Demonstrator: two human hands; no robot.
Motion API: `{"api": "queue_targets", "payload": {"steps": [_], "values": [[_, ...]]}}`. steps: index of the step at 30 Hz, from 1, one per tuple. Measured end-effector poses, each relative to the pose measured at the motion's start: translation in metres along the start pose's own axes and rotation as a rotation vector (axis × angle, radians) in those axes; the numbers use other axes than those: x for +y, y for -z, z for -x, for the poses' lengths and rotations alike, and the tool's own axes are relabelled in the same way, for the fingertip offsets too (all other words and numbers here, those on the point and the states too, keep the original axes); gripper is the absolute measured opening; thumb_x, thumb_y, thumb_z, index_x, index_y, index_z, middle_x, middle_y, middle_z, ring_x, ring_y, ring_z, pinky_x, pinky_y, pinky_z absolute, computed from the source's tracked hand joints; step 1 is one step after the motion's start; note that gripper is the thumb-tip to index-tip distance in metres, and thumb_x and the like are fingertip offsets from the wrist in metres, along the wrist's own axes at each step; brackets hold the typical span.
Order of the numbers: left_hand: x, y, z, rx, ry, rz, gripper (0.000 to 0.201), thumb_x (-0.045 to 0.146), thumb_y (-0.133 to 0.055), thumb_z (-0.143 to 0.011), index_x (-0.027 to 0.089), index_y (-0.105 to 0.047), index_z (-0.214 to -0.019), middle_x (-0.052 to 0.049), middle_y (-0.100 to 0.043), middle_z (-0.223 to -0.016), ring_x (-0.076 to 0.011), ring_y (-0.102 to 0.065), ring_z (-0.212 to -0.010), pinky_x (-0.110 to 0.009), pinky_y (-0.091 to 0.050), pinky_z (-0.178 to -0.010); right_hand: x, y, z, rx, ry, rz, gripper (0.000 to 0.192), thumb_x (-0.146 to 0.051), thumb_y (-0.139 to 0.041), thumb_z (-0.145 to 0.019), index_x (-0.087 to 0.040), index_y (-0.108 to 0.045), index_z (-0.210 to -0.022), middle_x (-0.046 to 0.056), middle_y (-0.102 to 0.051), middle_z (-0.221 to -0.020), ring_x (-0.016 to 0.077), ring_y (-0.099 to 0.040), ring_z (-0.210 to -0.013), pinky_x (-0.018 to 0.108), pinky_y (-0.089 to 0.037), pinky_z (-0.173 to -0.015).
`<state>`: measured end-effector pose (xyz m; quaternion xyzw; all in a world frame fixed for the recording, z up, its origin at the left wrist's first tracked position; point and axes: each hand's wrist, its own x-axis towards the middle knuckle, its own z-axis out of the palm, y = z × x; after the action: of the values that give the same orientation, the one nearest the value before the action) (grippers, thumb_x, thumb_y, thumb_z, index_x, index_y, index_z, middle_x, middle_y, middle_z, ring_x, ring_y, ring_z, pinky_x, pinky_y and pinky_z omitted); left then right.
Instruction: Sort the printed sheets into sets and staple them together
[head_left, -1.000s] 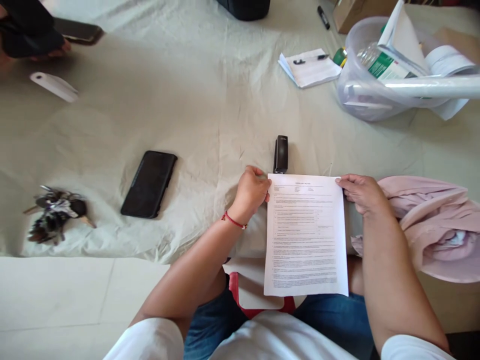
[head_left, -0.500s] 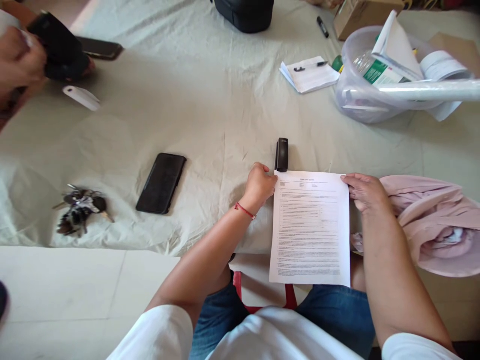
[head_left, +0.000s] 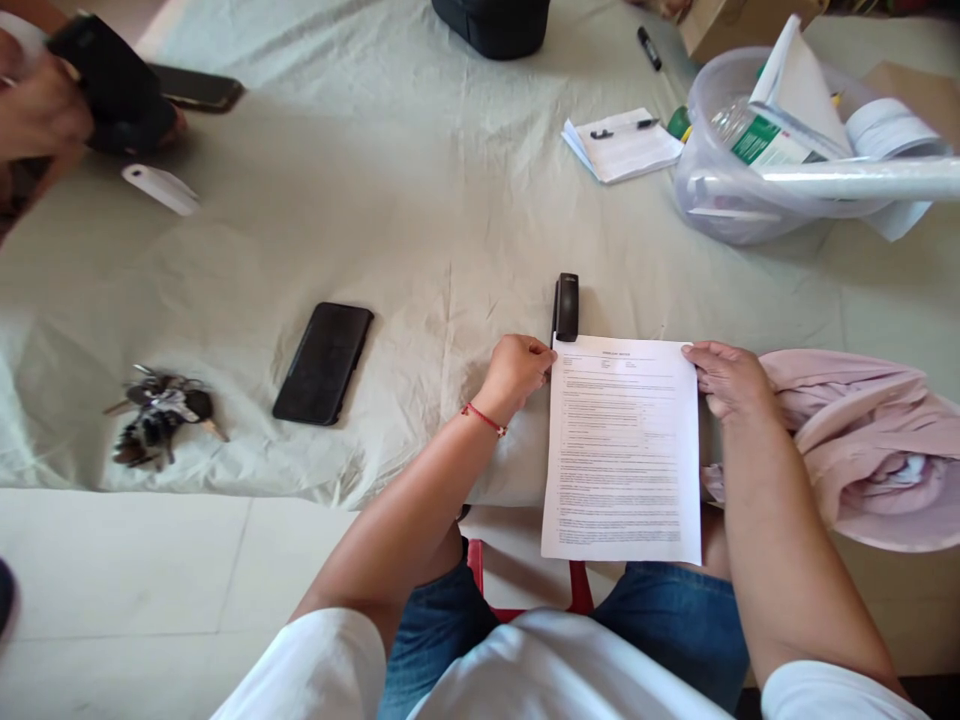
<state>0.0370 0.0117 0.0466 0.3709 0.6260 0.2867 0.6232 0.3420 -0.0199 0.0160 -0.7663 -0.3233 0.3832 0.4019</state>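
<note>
A printed sheet of paper (head_left: 622, 460) hangs over the table's near edge above my lap. My left hand (head_left: 517, 372) pinches its upper left edge, and a red bracelet circles that wrist. At the upper right corner, my right hand (head_left: 729, 378) grips the same sheet between thumb and fingers. A black stapler (head_left: 567, 306) stands at the top left corner of the paper, its near end meeting the sheet. Whether the corner lies between the stapler's jaws I cannot tell.
Left on the cloth-covered table (head_left: 420, 220) lie a black phone (head_left: 324, 364) and a bunch of keys (head_left: 163, 412). Pink cloth (head_left: 870, 430) sits by my right arm. Beyond are a filled plastic basket (head_left: 739, 215) and a notepad (head_left: 634, 155). Another person's hands (head_left: 45, 105) hold a black object.
The paper has shifted slightly up toward the stapler. My left hand has moved down a little along the sheet's edge, while my right hand keeps its grip on the corner.
</note>
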Motion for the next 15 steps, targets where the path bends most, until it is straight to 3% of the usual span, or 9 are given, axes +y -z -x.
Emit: {"api": "queue_targets", "payload": {"steps": [3, 5, 7, 9, 12, 15], "values": [[0.0, 0.0, 0.001, 0.019, 0.005, -0.095, 0.041, 0.002, -0.068, -0.09, 0.019, -0.057, -0.055, 0.005, -0.045, -0.049, -0.0085, -0.038, -0.048, -0.025, -0.027, -0.051, 0.0, -0.004, -0.002, 0.084, 0.073, 0.118, 0.032, -0.048, -0.091, -0.07, -0.025, -0.069, -0.076, 0.0, -0.063, -0.066, 0.0157, -0.051, -0.057, 0.031, -0.046, -0.052], [-0.001, 0.001, 0.002, 0.022, 0.008, -0.141, 0.039, 0.004, -0.067, -0.089, 0.02, -0.056, -0.055, 0.004, -0.045, -0.05, -0.0099, -0.04, -0.049, -0.026, -0.027, -0.052, -0.004, -0.008, -0.001, 0.175, 0.15, 0.185, 0.024, -0.04, -0.086, -0.075, -0.023, -0.074, -0.089, 0.005, -0.076, -0.088, 0.0176, -0.058, -0.066, 0.038, -0.058, -0.069], [-0.002, 0.001, 0.001, 0.017, 0.008, -0.159, 0.037, 0.005, -0.067, -0.088, 0.02, -0.056, -0.056, 0.004, -0.047, -0.051, -0.0106, -0.041, -0.049, -0.027, -0.029, -0.052, -0.011, -0.015, 0.005, 0.264, 0.311, 0.286, 0.025, -0.033, -0.079, -0.082, -0.022, -0.079, -0.105, 0.01, -0.081, -0.116, 0.0192, -0.065, -0.075, 0.044, -0.063, -0.089], [-0.004, 0.002, 0.0, 0.007, 0.002, -0.171, 0.037, 0.007, -0.067, -0.088, 0.02, -0.055, -0.056, 0.003, -0.047, -0.05, -0.011, -0.041, -0.049, -0.027, -0.029, -0.053, -0.019, -0.026, 0.015, 0.276, 0.566, 0.42, 0.03, -0.03, -0.068, -0.092, -0.021, -0.082, -0.116, 0.013, -0.082, -0.128, 0.0233, -0.074, -0.085, 0.049, -0.065, -0.096], [-0.006, 0.001, -0.003, 0.011, -0.009, -0.18, 0.037, 0.007, -0.068, -0.087, 0.021, -0.055, -0.055, 0.004, -0.046, -0.049, -0.0114, -0.042, -0.05, -0.028, -0.031, -0.053, -0.028, -0.05, 0.035, 0.037, 0.88, 0.503, 0.041, -0.022, -0.052, -0.104, -0.024, -0.083, -0.13, 0.012, -0.086, -0.13, 0.0302, -0.08, -0.12, 0.054, -0.064, -0.112], [-0.006, -0.001, -0.006, 0.025, -0.017, -0.177, 0.039, 0.006, -0.069, -0.087, 0.021, -0.053, -0.054, 0.004, -0.046, -0.049, -0.0115, -0.043, -0.05, -0.028, -0.034, -0.055, -0.031, -0.076, 0.051, -0.182, 1.053, 0.594, 0.063, -0.009, -0.044, -0.104, -0.024, -0.07, -0.16, 0.009, -0.074, -0.161, 0.0301, -0.066, -0.153, 0.061, -0.051, -0.134]]}}
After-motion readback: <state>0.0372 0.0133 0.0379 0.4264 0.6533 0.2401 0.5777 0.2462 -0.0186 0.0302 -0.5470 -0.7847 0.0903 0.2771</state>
